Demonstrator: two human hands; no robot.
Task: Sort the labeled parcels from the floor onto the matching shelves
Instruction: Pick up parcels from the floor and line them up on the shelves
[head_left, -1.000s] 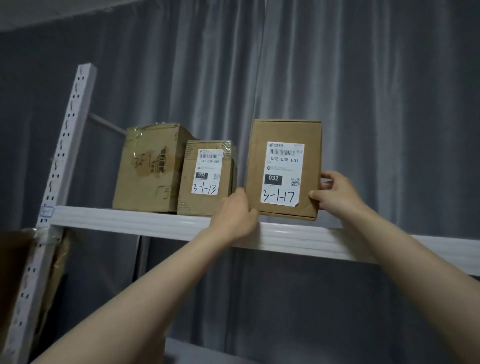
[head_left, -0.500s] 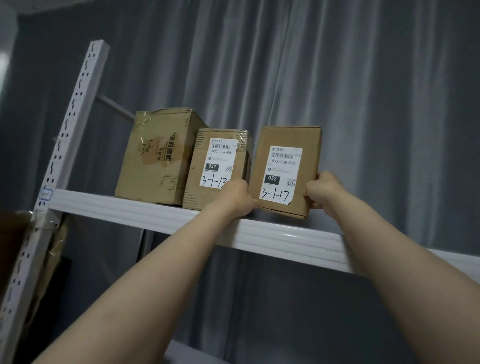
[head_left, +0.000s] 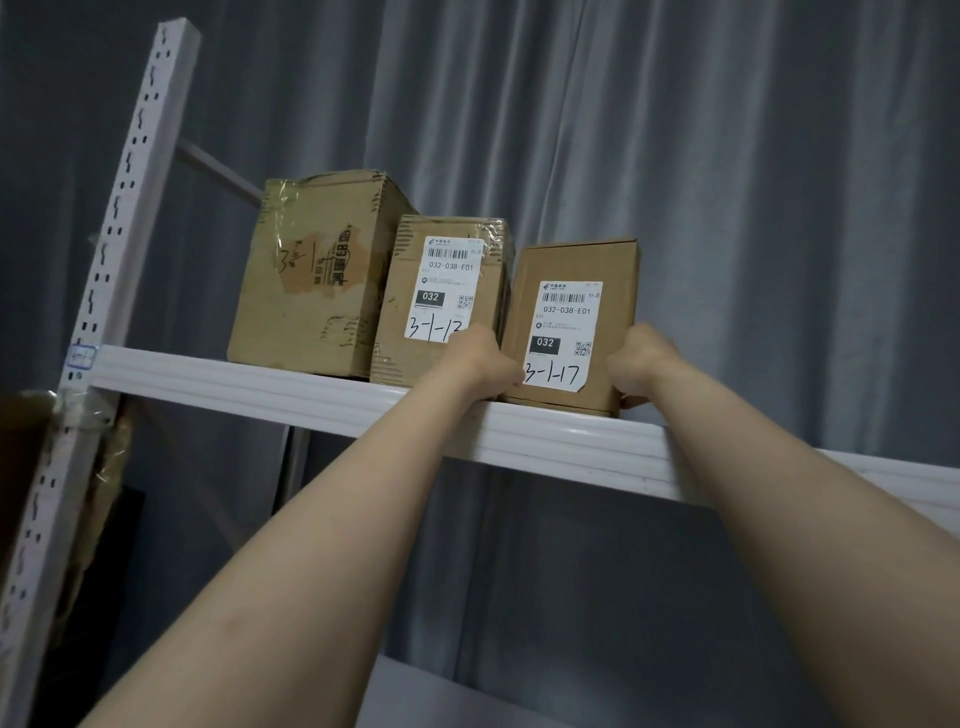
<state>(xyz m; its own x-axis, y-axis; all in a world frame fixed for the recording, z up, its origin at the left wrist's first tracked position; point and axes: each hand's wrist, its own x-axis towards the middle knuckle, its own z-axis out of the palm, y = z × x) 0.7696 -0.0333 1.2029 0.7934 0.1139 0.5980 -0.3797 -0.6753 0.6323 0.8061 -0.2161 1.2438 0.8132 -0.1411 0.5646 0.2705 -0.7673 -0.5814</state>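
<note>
Parcels are standing three in a row on the white shelf (head_left: 249, 376), high up against a grey curtain (head_left: 753, 208); the rightmost parcel (head_left: 613, 270), a brown carton whose white label (head_left: 563, 325) is reading 3-1-17 in handwriting, is sitting upright near the shelf's front edge. The left hand (head_left: 485, 364) is gripping its lower left edge with fingers curled round the corner; the right hand (head_left: 641, 361) is gripping the lower right edge the same way, knuckles facing the camera. Just beside it on the left, the middle parcel (head_left: 441, 291) is showing a label marked 3-1-13, partly covered by the left hand; whether the two cartons are touching I cannot tell. Further left a larger taped box (head_left: 311, 280) is pressing against the middle one; a perforated white post (head_left: 122, 202) is rising at the shelf's left end.
</note>
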